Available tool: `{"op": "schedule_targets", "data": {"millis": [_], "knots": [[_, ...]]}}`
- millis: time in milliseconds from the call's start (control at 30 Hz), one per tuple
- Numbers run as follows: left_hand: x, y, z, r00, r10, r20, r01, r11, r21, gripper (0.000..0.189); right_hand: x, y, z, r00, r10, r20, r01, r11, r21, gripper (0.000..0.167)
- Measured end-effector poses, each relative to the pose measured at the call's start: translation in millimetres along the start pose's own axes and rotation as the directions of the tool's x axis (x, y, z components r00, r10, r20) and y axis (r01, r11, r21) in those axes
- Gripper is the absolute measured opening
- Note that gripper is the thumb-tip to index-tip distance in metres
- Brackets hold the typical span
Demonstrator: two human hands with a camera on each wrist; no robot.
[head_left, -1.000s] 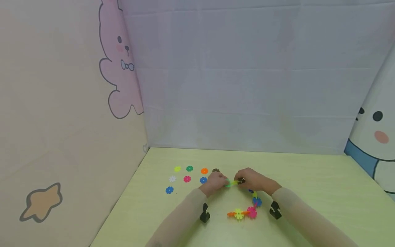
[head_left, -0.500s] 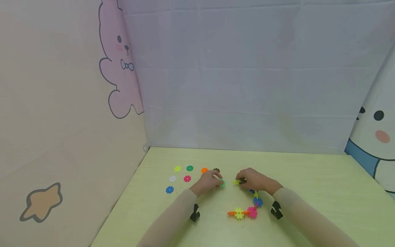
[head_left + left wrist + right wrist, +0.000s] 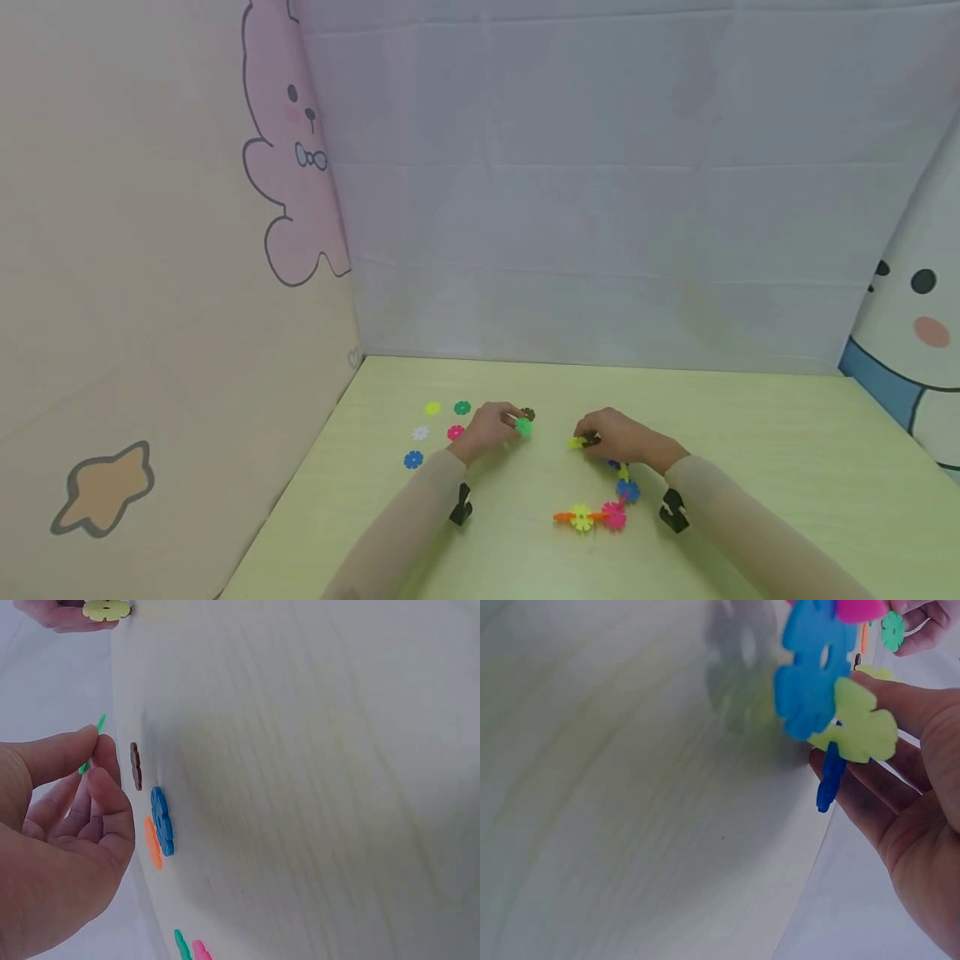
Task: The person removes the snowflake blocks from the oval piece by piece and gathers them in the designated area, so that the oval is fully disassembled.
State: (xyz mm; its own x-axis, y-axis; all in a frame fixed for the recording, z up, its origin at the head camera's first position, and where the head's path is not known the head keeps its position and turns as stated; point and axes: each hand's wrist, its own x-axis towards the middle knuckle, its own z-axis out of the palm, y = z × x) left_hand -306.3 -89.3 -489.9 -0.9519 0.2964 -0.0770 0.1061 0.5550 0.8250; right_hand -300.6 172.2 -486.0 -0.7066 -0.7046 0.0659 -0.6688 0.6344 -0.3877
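My left hand point(image 3: 487, 432) pinches a light green snowflake disc point(image 3: 523, 427) between thumb and fingertips, above the table. In the left wrist view that disc point(image 3: 101, 724) appears edge-on. To the right, my right hand point(image 3: 617, 437) holds the far end of a chain of interlocked discs. A yellow disc point(image 3: 575, 442) and a dark brown disc point(image 3: 592, 439) stick out at its fingertips. From there the chain curves towards me through a blue disc point(image 3: 628, 492), a pink disc point(image 3: 614, 517) and a yellow disc point(image 3: 581, 518). My right palm hides part of it.
Loose discs lie left and behind: yellow point(image 3: 432, 408), green point(image 3: 462, 407), white point(image 3: 420, 433), pink point(image 3: 456, 432), blue point(image 3: 413, 459) and brown point(image 3: 528, 413). The left wrist view adds an orange disc point(image 3: 152, 844) beside another blue disc point(image 3: 162, 821). Cloth walls stand behind the table.
My left hand has moved left and away from the chain's yellow end, carrying the light green disc, which now shows its flat face. The right hand has hardly moved.
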Motion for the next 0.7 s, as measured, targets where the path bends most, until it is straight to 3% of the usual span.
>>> {"op": "schedule_targets", "data": {"millis": [267, 400, 567, 700], "knots": [[6.9, 1.2, 2.6, 0.998, 0.062, 0.018, -0.064, 0.993, 0.103, 0.027, -0.3, 2, -1, 1.000, 0.015, 0.007, -0.015, 1.000, 0.002, 0.014], [11.0, 0.3, 9.5, 0.998, 0.058, 0.036, -0.063, 0.984, 0.164, 0.028, -0.8, 0, -2, 1.000, -0.001, 0.007, 0.001, 1.000, 0.021, 0.014], [9.6, 2.4, 14.5, 0.999, 0.037, 0.038, -0.046, 0.963, 0.265, 0.028, -1.1, -3, -2, 1.000, -0.012, 0.004, 0.012, 1.000, 0.028, 0.014], [8.6, 4.1, 15.1, 0.997, 0.063, 0.036, -0.071, 0.941, 0.332, 0.026, -1.7, -3, -2, 1.000, -0.009, 0.002, 0.009, 1.000, 0.026, 0.014]]}}
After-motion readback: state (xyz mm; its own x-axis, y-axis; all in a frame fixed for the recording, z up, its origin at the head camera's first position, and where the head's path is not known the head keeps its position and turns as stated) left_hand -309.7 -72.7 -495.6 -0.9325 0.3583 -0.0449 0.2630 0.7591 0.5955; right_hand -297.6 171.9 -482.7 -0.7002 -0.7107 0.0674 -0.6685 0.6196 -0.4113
